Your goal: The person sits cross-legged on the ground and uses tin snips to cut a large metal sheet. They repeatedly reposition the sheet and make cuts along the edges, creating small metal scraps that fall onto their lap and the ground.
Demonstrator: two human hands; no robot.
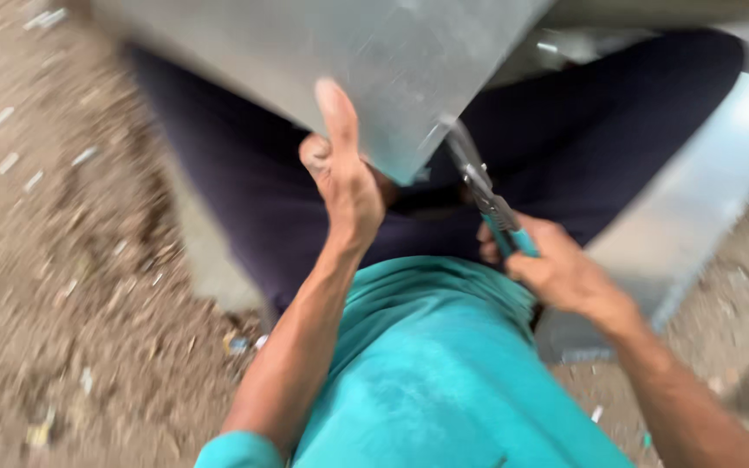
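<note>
Head view, looking down past a teal shirt (426, 373) and dark trousers (582, 147). Picture blurred by motion.

Left hand (344, 178) grips the lower edge of a grey metal sheet (348, 52), thumb pressed flat up its near face, the other fingers wrapped behind and hidden. The sheet is held off the floor over the lap, tilted, its lowest corner pointing down between the knees.

Right hand (556, 273) is clenched round the teal handles of a pair of tin snips (483, 195). The snips run up and left from the fist; the blade tips meet the sheet's right-hand edge just above that lowest corner. Whether the blades are parted or closed cannot be told through the blur.

Second piece of sheet metal (704, 199), pale and bright, lies to the right, partly under the right leg, its far edge jagged in steps. It sits close beside the right forearm.

Floor (62, 286) is rough, brown and gritty, scattered with small light metal offcuts (10, 139), thickest toward the left edge and far left corner. A few more scraps lie near the right knee by the second sheet.
</note>
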